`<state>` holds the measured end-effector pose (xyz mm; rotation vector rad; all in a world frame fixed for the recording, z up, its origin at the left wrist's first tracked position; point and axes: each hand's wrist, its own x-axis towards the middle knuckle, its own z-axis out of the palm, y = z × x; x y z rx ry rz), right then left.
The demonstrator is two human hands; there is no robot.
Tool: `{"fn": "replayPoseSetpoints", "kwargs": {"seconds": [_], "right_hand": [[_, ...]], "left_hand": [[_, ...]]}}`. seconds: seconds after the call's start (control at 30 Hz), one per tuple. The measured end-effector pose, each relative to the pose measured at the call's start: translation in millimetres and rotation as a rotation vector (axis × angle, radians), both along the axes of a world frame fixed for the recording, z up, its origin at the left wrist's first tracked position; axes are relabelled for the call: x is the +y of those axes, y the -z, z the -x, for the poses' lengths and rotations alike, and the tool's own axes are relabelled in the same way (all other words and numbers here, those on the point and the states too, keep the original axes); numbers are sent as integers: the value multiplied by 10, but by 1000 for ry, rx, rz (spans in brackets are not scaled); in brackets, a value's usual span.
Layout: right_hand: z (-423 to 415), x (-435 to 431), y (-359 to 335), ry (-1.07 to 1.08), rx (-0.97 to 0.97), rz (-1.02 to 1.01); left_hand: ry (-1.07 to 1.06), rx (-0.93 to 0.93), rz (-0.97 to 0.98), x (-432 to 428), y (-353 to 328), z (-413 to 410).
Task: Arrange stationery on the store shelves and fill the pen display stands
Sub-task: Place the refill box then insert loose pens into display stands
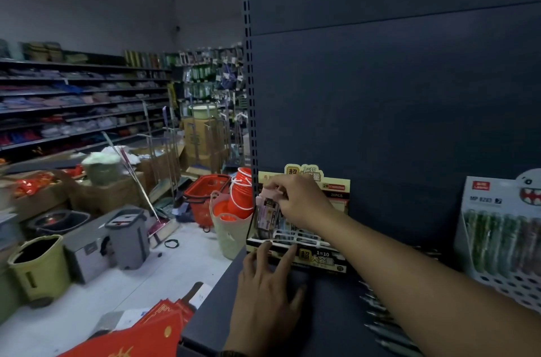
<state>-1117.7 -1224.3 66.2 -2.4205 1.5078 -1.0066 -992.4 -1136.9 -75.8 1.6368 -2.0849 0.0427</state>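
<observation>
While the right hand (304, 201) reaches across to the far left corner of the yellow-and-black cardboard pen display stand (301, 239), its fingertips are pinched together on the top of a small bundle of pale pink, capped pens (268, 214) that stands upright in the stand's leftmost slots. The left hand (266, 292) lies spread and flat on the dark grey metal shelf (330, 298), fingers apart and gripping nothing, its fingertips touching the stand's lower front edge as if to brace it. Those pens look light, stiff and smooth-barrelled, so I judge they would slip easily if held loosely; taking them near the caps, as here, seems sensible for steering the tips down into the white slotted grid. That stand is thin card and probably light enough to slide or tip backward under a push, which makes the bracing hand useful. More loose pens (380, 312) lie on the shelf under the right forearm, blurred, and a second white perforated stand holding green pens (503, 239) sits well apart to the right. Behind rises a bare dark back panel with a slotted upright. Off to the left, a dim shop floor is crowded with red plastic baskets (205, 192), bins, cardboard boxes and stocked shelving.
</observation>
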Motion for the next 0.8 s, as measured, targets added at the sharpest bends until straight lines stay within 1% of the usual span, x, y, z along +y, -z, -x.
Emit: {"fn": "replayPoseSetpoints", "kwargs": {"seconds": [0.17,0.5,0.8], "right_hand": [[-48,-18,38,-4,95,15],[-363,22,-46,53,347,105],[-381,-119,141,109,385,160]], "left_hand": [[5,5,5,6,-13,10],[5,-5,11,7,-25,8],[5,-25,-7,11,-28,16]]}}
